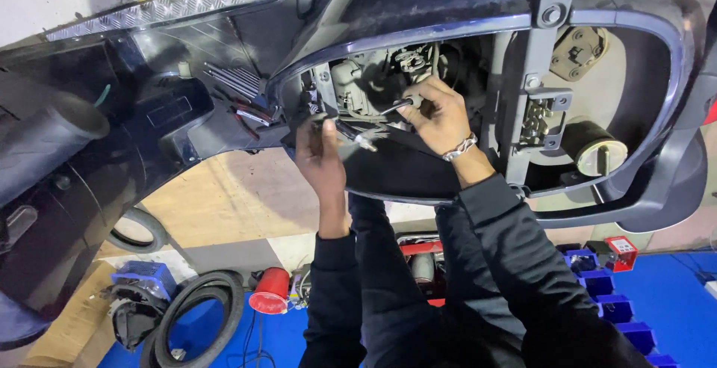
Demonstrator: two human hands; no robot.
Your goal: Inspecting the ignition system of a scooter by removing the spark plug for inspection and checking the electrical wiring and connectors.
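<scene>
Workshop floor (pixel 246 203) beneath black scooter body (pixel 418 2)

Black sleeves (pixel 515 256), silver wrist bracelet (pixel 459 147)

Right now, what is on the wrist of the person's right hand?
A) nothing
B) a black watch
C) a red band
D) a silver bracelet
D: a silver chain bracelet circles the wrist just below the right hand, above the dark sleeve.

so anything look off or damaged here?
Nothing clearly damaged. The scooter body has a panel off, engine parts exposed where both hands work: right hand on a tool, left hand below. Loose tyre and red cup on the floor.
</scene>
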